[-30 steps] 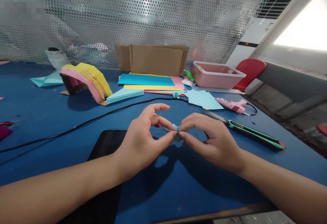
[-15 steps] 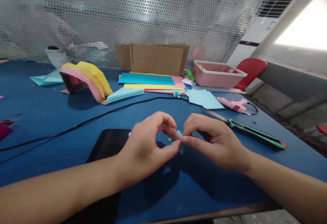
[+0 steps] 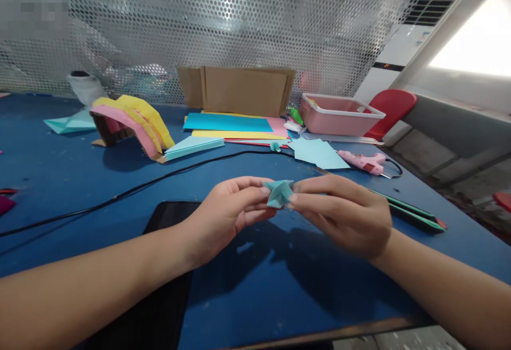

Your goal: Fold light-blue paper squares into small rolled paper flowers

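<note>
A small folded teal paper piece (image 3: 278,193) is held above the blue table (image 3: 80,179), in the middle of the view. My left hand (image 3: 227,214) pinches its left side with closed fingertips. My right hand (image 3: 345,212) pinches its right side, fingers pressed together. A black phone (image 3: 167,222) lies flat on the table under my left wrist. Green-handled scissors (image 3: 411,216) lie just right of my right hand.
A black cable (image 3: 120,196) crosses the table behind my hands. Further back are coloured paper sheets (image 3: 231,126), a light blue sheet (image 3: 317,153), a pink glue gun (image 3: 363,161), a pink tub (image 3: 337,116), a cardboard piece (image 3: 239,90) and a pink-yellow paper arch (image 3: 131,121). A perforated screen closes the back.
Both hands rose slightly and turned the teal paper piece, so more of it shows now. My left fingers, earlier partly spread, have closed on it.
</note>
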Motion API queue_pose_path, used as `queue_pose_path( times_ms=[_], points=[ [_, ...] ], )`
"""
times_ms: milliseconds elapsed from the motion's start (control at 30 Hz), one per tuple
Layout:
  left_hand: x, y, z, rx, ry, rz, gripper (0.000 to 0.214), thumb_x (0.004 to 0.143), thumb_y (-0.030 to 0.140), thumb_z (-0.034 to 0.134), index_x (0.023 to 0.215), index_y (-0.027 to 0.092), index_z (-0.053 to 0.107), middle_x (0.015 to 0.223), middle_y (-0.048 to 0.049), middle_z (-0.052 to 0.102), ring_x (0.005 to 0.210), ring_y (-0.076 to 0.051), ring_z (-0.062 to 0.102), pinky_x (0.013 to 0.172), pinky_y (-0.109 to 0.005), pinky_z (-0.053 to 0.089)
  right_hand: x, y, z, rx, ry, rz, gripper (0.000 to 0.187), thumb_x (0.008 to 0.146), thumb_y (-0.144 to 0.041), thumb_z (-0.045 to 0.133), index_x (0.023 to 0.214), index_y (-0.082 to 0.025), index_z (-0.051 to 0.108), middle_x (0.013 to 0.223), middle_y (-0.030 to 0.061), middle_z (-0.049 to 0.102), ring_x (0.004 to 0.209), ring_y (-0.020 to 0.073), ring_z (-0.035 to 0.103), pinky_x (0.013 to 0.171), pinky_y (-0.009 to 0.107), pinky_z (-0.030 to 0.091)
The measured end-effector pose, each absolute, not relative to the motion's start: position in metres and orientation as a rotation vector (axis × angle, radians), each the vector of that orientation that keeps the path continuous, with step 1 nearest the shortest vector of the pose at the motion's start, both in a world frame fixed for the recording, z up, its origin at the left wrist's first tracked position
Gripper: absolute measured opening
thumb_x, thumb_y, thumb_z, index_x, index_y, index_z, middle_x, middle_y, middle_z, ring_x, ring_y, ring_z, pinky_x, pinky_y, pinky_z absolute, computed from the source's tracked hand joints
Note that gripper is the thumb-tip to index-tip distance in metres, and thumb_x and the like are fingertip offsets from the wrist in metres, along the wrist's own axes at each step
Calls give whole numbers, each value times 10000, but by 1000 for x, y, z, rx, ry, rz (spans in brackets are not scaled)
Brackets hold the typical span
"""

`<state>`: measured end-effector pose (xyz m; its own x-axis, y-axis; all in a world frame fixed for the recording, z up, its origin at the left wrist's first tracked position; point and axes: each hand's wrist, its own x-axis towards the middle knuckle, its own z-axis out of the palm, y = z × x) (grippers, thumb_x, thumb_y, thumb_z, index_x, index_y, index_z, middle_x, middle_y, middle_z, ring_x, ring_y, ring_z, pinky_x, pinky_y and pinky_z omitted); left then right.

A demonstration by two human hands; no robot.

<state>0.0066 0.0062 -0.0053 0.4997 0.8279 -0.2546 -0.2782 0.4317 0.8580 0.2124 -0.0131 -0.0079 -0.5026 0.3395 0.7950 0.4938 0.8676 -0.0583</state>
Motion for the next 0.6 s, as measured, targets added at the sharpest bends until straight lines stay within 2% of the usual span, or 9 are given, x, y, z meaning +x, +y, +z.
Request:
queue_pose_path(
  times_ms=[167, 267, 433, 600],
  points=[
    [5, 4, -6, 851, 704, 831, 170, 772, 194, 754, 939, 178, 728, 868, 8, 726, 805, -76, 644, 771, -183, 523, 211, -9, -8, -545, -2223, -212, 217, 851, -22, 579, 962, -189, 662, 920, 97, 695, 926, 195, 677, 830, 334, 586],
    [5, 5, -7, 847, 714, 861, 207, 769, 194, 761, 973, 196, 726, 855, 12, 734, 811, -87, 654, 764, -197, 529, 209, -5, -9, -569, -2271, -251, 174, 837, -45, 613, 923, -189, 659, 937, 105, 702, 942, 223, 658, 830, 374, 582],
    [6, 6, -10, 920, 838, 859, 367, 775, 253, 761, 1127, 202, 671, 868, -14, 752, 814, -112, 654, 783, -254, 534, 201, -9, -10, -642, -2206, -218, 114, 818, -101, 660, 853, -202, 621, 818, 65, 688, 789, 185, 645, 736, 334, 578],
    [4, 4, -12, 1036, 893, 813, 348, 769, 330, 755, 1089, 202, 710, 923, -22, 757, 900, -132, 647, 820, -240, 508, 192, -17, -12, -747, -2140, -244, 173, 838, -64, 611, 942, -198, 638, 887, 77, 677, 778, 159, 659, 725, 279, 564]
  ],
)
